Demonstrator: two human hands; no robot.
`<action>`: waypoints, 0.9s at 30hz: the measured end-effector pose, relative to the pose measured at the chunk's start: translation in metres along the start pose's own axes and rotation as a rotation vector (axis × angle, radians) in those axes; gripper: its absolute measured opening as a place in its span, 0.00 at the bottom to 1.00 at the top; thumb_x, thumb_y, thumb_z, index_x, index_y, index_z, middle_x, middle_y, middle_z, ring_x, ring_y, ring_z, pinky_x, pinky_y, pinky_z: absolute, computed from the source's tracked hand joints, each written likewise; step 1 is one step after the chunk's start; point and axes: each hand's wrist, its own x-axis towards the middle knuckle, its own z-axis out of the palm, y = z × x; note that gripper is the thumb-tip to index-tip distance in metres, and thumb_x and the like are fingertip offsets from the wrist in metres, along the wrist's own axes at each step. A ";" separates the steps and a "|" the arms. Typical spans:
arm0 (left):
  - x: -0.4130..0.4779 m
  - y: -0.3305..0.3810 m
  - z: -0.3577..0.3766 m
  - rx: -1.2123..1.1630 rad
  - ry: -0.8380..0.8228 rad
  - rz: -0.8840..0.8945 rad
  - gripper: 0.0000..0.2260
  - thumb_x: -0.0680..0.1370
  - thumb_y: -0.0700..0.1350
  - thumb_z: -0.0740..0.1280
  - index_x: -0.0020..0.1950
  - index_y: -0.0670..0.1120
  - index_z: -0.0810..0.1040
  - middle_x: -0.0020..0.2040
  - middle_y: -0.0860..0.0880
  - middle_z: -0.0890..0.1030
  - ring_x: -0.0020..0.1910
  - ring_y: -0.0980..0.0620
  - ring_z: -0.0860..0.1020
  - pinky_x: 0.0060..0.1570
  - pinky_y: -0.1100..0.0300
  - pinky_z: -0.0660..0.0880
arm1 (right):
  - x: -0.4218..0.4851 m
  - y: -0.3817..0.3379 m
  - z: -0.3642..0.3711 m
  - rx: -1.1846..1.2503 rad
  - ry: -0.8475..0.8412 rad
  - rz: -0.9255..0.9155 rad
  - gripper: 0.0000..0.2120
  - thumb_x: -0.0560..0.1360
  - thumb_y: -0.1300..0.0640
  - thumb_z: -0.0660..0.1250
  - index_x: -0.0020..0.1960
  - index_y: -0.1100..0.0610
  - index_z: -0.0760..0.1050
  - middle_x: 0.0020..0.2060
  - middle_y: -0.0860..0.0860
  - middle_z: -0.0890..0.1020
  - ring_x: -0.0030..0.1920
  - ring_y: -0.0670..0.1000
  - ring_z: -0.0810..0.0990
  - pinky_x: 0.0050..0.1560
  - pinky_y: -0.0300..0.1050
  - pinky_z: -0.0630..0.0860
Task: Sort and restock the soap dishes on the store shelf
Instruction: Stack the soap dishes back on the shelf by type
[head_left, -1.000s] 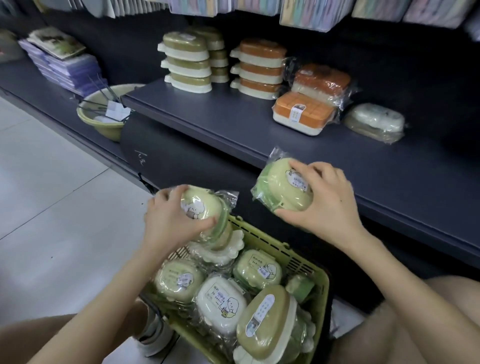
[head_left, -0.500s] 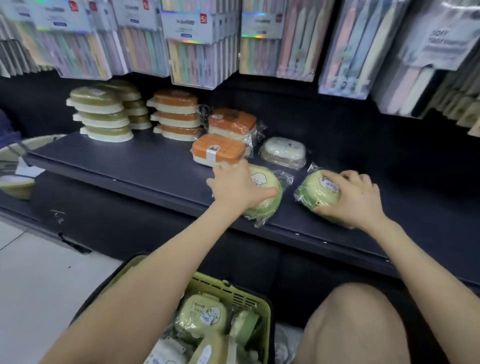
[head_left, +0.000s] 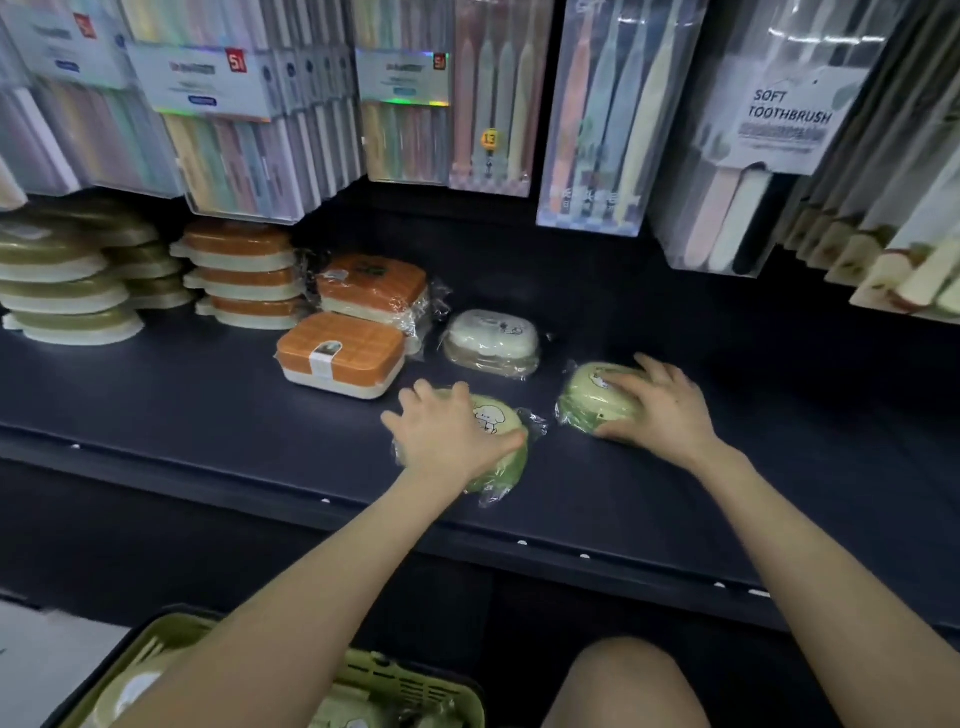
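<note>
The step in hand is the placing of two wrapped dishes on the shelf (head_left: 208, 415). Both sit on its dark surface, near the front edge. The left green soap dish (head_left: 496, 421) lies under the left hand (head_left: 449, 439). The right green soap dish (head_left: 592, 397) is at about 2 o'clock from it, a little apart, under the right hand (head_left: 662, 410).

The left grip is curled over the dish top, fingers spread toward 10 o'clock and the thumb pressed on the side at 3 o'clock. The right grip wraps its dish from the 3 o'clock side, fingers across the lid and the thumb along the near edge. Each hand clasps its dish rather than resting flat on it.

A white soap dish (head_left: 491, 340) in clear wrap lies at 12 o'clock from the left dish, and an orange soap dish (head_left: 340, 353) at 10 o'clock.

The next move probably calls for loosening both grips, perhaps after nudging the green pair into line beside the white one. The hands would then go to the basket (head_left: 415, 691) at 6 o'clock for more stock.
</note>
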 end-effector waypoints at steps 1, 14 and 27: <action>0.003 0.000 0.001 0.002 -0.001 0.005 0.38 0.67 0.75 0.60 0.68 0.52 0.69 0.64 0.42 0.69 0.65 0.41 0.66 0.60 0.44 0.64 | 0.008 0.001 0.001 -0.024 0.003 0.011 0.35 0.66 0.38 0.74 0.71 0.40 0.68 0.76 0.52 0.61 0.73 0.57 0.59 0.72 0.55 0.57; 0.017 -0.029 0.009 -0.144 0.038 0.174 0.48 0.57 0.78 0.43 0.73 0.60 0.64 0.72 0.46 0.64 0.71 0.45 0.62 0.67 0.49 0.61 | 0.082 0.003 0.016 0.010 -0.070 0.044 0.35 0.73 0.42 0.70 0.76 0.41 0.60 0.76 0.53 0.59 0.74 0.60 0.56 0.73 0.58 0.57; 0.002 -0.051 0.009 -0.783 -0.077 0.172 0.27 0.75 0.61 0.60 0.72 0.52 0.69 0.69 0.51 0.67 0.69 0.53 0.66 0.69 0.57 0.62 | -0.023 -0.114 0.023 0.219 -0.260 -0.273 0.48 0.64 0.32 0.72 0.77 0.38 0.51 0.77 0.50 0.54 0.76 0.54 0.54 0.72 0.51 0.57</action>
